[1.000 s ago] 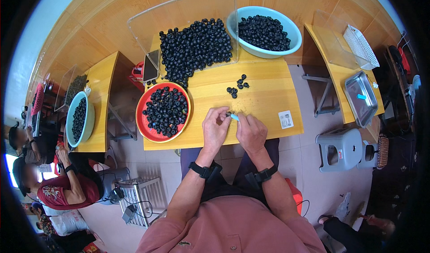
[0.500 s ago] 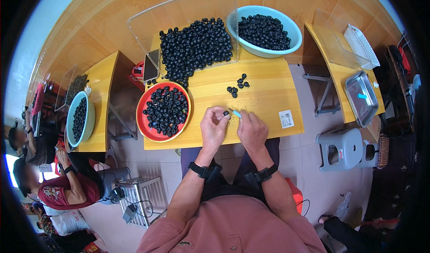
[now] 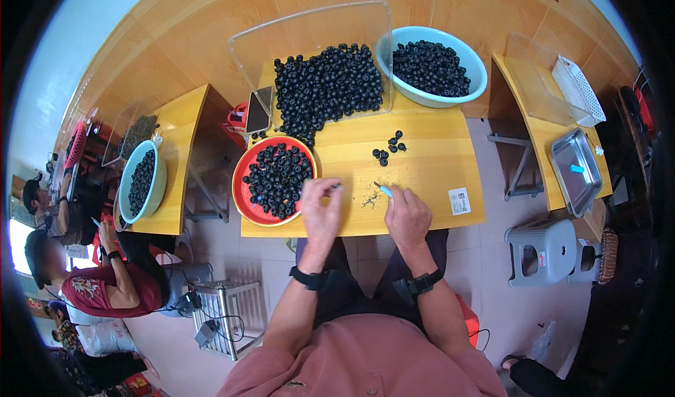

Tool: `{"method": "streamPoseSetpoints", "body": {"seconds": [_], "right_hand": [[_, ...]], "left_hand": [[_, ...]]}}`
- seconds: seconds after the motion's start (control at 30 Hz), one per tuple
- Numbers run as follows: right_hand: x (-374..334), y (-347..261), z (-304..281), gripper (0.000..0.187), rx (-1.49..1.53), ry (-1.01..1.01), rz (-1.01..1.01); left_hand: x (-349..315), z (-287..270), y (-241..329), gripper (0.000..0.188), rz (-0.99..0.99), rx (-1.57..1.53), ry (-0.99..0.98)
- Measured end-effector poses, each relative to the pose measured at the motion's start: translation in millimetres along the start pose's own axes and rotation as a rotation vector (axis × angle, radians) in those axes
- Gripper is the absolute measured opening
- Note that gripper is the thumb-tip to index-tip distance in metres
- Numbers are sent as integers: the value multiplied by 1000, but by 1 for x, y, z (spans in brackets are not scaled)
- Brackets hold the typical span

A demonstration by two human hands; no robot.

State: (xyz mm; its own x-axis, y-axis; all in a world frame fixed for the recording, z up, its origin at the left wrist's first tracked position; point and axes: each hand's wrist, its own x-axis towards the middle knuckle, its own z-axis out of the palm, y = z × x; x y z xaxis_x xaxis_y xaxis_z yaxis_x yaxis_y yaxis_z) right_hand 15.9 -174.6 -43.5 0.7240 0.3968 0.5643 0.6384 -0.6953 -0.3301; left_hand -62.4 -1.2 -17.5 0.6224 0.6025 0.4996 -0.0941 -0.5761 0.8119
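My left hand (image 3: 321,213) is raised beside the right rim of a red bowl (image 3: 240,195) with a yellow edge. Its thumb and index finger pinch a dark bit that looks like one of the small black round pieces; fingers mostly cover it. The bowl is heaped with such black round pieces (image 3: 278,179), many with a hole in the middle. My right hand (image 3: 408,218) grips a small light-blue-handled tool (image 3: 386,190), its thin dark tip pointing up-left over the table (image 3: 344,218). Crumbs and shavings (image 3: 370,195) lie beneath the tip. Several loose black pieces (image 3: 384,154) sit beyond it.
At the back, a large pile of black pieces (image 3: 327,84) lies by a clear plastic panel (image 3: 309,28), beside a full pale-blue basin (image 3: 431,101). A phone (image 3: 259,110) and a white label (image 3: 459,201) are on the table. Another person (image 3: 116,291) works at the left. A grey stool (image 3: 539,253) stands right.
My left hand has moved left, away from the tool, toward the red bowl. The right hand still holds the tool at nearly the same spot over the table. The whole view has shifted slightly.
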Motion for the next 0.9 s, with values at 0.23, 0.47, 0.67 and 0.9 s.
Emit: {"method": "streamPoseSetpoints", "body": {"seconds": [0.23,0.47,0.67,0.9], "right_hand": [[1,1,-2,21,50,14,11],[0,2,-3,22,63,26,15],[0,0,0,19,77,46,10],[0,2,-3,15,73,63,3]], "left_hand": [[46,-44,-4,25,123,431,52],[57,43,-3,32,175,196,-338],[66,73,-20,29,109,297,-518],[63,57,-2,25,-39,299,-502]]}}
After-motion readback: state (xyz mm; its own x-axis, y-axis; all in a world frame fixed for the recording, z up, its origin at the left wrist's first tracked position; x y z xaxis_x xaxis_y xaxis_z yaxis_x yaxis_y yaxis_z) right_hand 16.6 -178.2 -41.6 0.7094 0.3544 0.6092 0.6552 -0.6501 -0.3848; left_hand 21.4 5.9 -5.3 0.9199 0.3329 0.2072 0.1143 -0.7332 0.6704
